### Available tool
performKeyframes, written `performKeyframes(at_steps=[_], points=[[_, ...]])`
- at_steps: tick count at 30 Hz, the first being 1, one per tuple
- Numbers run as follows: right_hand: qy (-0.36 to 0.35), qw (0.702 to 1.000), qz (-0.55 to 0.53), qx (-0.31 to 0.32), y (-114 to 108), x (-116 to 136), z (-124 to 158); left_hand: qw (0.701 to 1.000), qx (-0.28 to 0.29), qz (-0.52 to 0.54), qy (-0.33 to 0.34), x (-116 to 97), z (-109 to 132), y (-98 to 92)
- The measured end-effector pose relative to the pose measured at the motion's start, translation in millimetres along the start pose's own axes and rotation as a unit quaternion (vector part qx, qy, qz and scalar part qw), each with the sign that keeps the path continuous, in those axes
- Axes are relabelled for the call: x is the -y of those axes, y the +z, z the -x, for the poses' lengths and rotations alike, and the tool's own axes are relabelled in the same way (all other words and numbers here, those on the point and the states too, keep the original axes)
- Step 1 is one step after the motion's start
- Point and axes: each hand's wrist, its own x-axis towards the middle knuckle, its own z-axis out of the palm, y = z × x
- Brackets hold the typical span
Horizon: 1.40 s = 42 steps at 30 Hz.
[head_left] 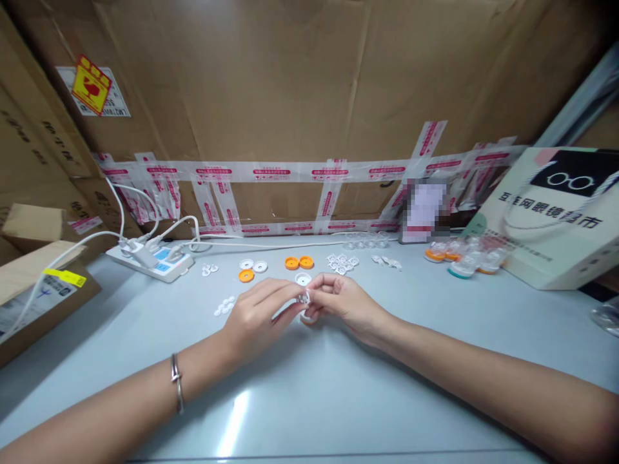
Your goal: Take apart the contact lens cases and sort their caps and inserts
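My left hand [258,316] and my right hand [345,303] meet over the middle of the table. Between their fingertips is a small white plastic part [303,298], pinched from both sides; its details are partly hidden by the fingers. Just below the right fingers shows a round white-and-orange piece [307,318], and I cannot tell whether they touch it. Behind the hands lies a white ring-shaped disc [303,279]. Two orange round caps [291,263] sit farther back, side by side. Left of them are white discs [260,266] and an orange disc [246,276].
Small white discs [224,306] lie left of my left hand. Square white pieces [342,263] and clear domes [366,241] are behind. A power strip [149,261] stands left, a phone-like blurred object [423,209] at the back. Assembled clear-topped pieces [467,261] and a paper bag [546,219] stand right.
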Motion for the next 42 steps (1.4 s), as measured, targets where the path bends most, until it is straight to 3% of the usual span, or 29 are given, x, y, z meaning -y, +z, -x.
performKeyframes(at_steps=[3,6,8,11,13,16,21,25,28,32,37,42], points=[[-0.017,0.998,0.012,-0.051,-10,8,-9,0.998,-0.029,0.016,-0.05,4,-3,-2.7],[-0.103,0.982,0.108,-0.114,-42,23,-26,0.993,-0.027,0.043,-0.111,8,-3,-3.7],[-0.164,0.944,0.228,-0.176,-72,31,-38,0.985,-0.02,0.063,-0.159,10,-1,-3.2],[-0.166,0.877,0.393,-0.221,-112,32,-52,0.967,-0.006,0.1,-0.236,11,0,-1.7],[-0.144,0.85,0.456,-0.221,-128,28,-58,0.954,-0.004,0.125,-0.274,11,1,-0.5],[-0.138,0.827,0.498,-0.223,-136,20,-63,0.942,-0.008,0.149,-0.302,11,1,0.9],[-0.136,0.826,0.502,-0.218,-135,14,-66,0.927,-0.002,0.185,-0.326,11,1,2.2],[-0.144,0.821,0.508,-0.219,-128,18,-62,0.884,-0.004,0.246,-0.398,12,0,2.6],[-0.184,0.829,0.484,-0.212,-109,23,-53,0.829,-0.001,0.321,-0.459,11,-3,3.4],[-0.24,0.864,0.426,-0.122,-66,23,-31,0.779,0.023,0.386,-0.495,6,-5,4.4],[-0.194,0.934,0.298,0.021,-19,12,-2,0.77,0.028,0.391,-0.503,-3,-7,4.5],[-0.149,0.968,0.196,0.045,-6,7,4,0.789,0.04,0.378,-0.481,-6,-5,5.3]])
